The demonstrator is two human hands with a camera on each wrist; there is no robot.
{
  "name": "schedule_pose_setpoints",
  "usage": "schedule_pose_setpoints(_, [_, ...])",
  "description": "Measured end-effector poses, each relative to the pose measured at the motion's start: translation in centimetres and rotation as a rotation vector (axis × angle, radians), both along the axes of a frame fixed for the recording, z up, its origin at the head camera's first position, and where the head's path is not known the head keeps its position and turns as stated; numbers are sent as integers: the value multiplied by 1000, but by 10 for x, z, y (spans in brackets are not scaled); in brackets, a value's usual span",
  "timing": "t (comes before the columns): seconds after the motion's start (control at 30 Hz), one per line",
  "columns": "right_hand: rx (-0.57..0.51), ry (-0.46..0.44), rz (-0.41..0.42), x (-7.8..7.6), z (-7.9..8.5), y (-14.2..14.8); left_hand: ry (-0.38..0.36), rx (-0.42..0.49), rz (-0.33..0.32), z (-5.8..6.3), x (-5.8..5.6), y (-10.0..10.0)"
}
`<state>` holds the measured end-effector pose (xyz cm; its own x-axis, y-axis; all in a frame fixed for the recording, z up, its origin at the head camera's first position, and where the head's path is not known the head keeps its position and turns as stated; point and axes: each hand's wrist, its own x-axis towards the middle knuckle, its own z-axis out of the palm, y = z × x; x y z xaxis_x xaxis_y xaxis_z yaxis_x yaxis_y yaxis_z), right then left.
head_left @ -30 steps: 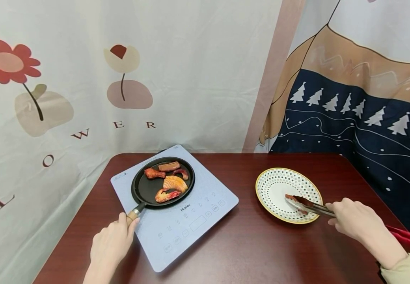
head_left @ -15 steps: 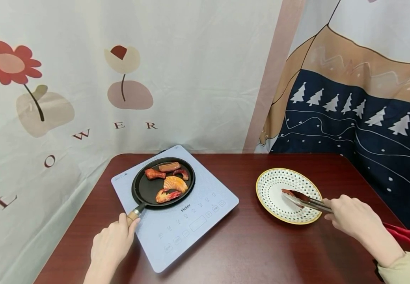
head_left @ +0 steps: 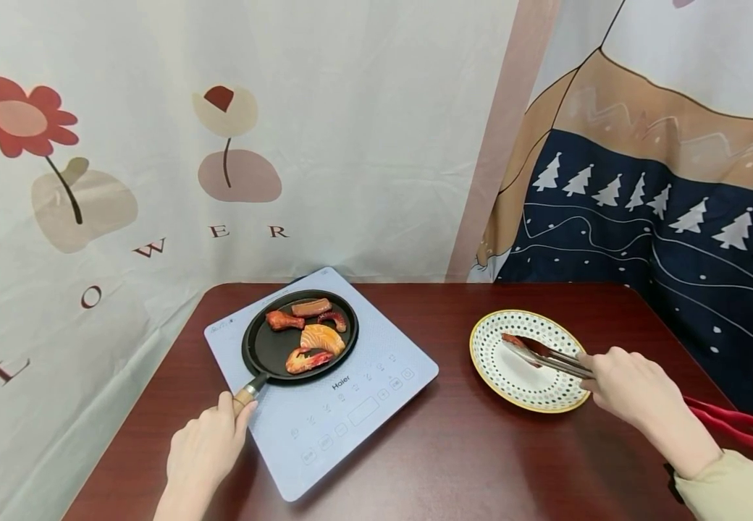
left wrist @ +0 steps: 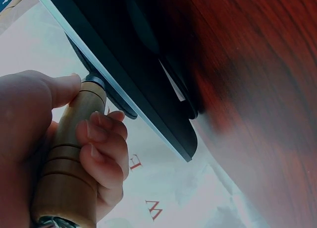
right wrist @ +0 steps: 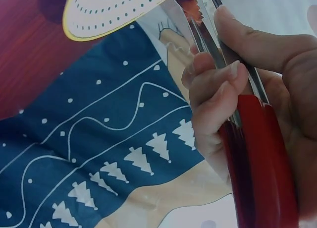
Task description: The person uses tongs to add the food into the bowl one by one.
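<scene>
My left hand (head_left: pixel 210 441) grips the wooden handle (left wrist: pixel 67 163) of a black frying pan (head_left: pixel 279 351). The pan sits on a pale blue induction cooktop (head_left: pixel 376 376) and holds a drumstick (head_left: pixel 284 320), a sausage-like piece (head_left: pixel 311 307), a curled tentacle (head_left: pixel 333 319), an orange salmon slice (head_left: pixel 321 337) and a shrimp (head_left: pixel 308 360). My right hand (head_left: pixel 633 387) holds red-handled metal tongs (head_left: pixel 562 362) with fingers and thumb around the arms. Between the tong tips is a reddish-brown piece of food (head_left: pixel 512 339), over the dotted plate (head_left: pixel 490 376) with a yellow rim.
Both the cooktop and the plate stand on a dark red-brown wooden table (head_left: pixel 448 456), plate to the right. Behind rise a white curtain (head_left: pixel 376 145) with flower prints and a navy one (head_left: pixel 611 239) with tree prints. The tongs' red handle end (head_left: pixel 738 425) sticks out behind my right wrist.
My right hand has moved left with the tongs and the food piece, from the plate's right part toward its middle. My left hand and the pan have stayed put.
</scene>
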<state>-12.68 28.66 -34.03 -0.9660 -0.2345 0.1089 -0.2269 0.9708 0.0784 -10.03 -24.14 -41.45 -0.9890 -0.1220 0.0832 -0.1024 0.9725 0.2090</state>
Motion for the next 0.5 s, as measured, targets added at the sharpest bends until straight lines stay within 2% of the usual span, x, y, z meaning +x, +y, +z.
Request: schedule_pose_setpoints(0.5, [-15,39,60,-12,9,-33,-17,-5,4,1,0,1])
